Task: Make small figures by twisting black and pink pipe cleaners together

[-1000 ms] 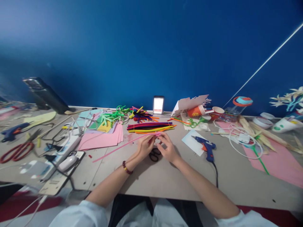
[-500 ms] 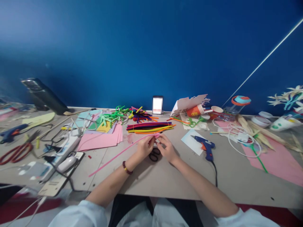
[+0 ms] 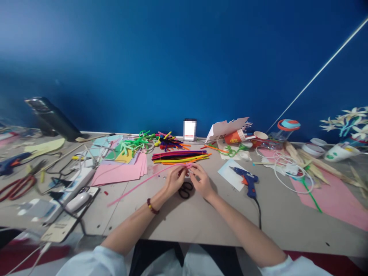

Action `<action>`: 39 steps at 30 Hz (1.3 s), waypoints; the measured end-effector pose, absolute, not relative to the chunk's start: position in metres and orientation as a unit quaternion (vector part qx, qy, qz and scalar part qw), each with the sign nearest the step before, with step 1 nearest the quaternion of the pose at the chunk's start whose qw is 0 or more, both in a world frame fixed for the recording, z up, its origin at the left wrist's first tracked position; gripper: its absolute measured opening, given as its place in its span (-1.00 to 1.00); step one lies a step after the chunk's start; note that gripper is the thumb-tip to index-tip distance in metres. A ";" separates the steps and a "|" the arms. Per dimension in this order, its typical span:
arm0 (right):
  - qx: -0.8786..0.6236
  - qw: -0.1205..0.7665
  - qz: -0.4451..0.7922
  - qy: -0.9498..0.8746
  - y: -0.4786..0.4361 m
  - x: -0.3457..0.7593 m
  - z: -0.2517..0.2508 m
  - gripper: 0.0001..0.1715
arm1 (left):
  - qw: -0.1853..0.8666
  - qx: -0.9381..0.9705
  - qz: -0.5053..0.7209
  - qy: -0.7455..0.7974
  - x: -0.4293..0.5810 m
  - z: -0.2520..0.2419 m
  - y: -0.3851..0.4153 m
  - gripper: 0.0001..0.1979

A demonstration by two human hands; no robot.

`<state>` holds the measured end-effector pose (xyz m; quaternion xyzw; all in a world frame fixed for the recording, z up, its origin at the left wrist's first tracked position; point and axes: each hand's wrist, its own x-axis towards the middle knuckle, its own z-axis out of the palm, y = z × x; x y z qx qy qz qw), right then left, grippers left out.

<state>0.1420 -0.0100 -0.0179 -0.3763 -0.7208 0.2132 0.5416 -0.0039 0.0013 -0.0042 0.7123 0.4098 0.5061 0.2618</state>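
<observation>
From my remote seat I can read no text: beyond the fingers [image 3: 199, 169] and rightward, the dark print [image 3: 222, 136] on the torn white paper [image 3: 230, 127] is too small (the yellow mark [image 3: 232, 140] on the red cup [image 3: 235, 136] beside it, likewise).

Soft light, wall [image 3: 184, 65] paler upper left, faint shadows by forearms [image 3: 238, 222], stretched blurry edges, pixelated screen [image 3: 189, 129]
</observation>
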 end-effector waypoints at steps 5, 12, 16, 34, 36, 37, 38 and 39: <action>-0.399 0.549 0.154 -0.718 -0.017 0.142 -0.013 -0.68 | 0.405 0.618 0.533 0.412 -0.001 -0.002 0.005 -0.72; -0.405 0.583 0.334 -0.620 -0.013 0.142 -0.009 -0.68 | 0.498 0.575 0.514 0.397 -0.004 -0.003 0.013 -0.66; -0.387 0.584 0.412 -0.582 -0.005 0.144 -0.014 -0.65 | 0.493 0.594 0.504 0.388 -0.004 -0.004 0.013 -0.66; -0.378 0.463 0.046 -0.800 -0.019 0.148 -0.005 -0.48 | 0.323 0.732 0.489 0.348 -0.008 -0.005 0.008 -0.80; -0.394 0.435 0.024 -0.809 -0.018 0.147 -0.004 -0.46 | 0.281 0.741 0.500 0.350 -0.009 -0.004 0.009 -0.81; -0.403 0.422 0.013 -0.812 -0.018 0.147 -0.003 -0.46 | 0.254 0.745 0.506 0.352 -0.010 -0.003 0.009 -0.82; -0.414 0.410 0.001 -0.813 -0.018 0.146 -0.004 -0.46 | 0.227 0.750 0.510 0.355 -0.010 -0.002 0.009 -0.82; -0.424 0.400 -0.012 -0.812 -0.018 0.145 -0.004 -0.46 | 0.202 0.755 0.512 0.357 -0.011 -0.002 0.009 -0.83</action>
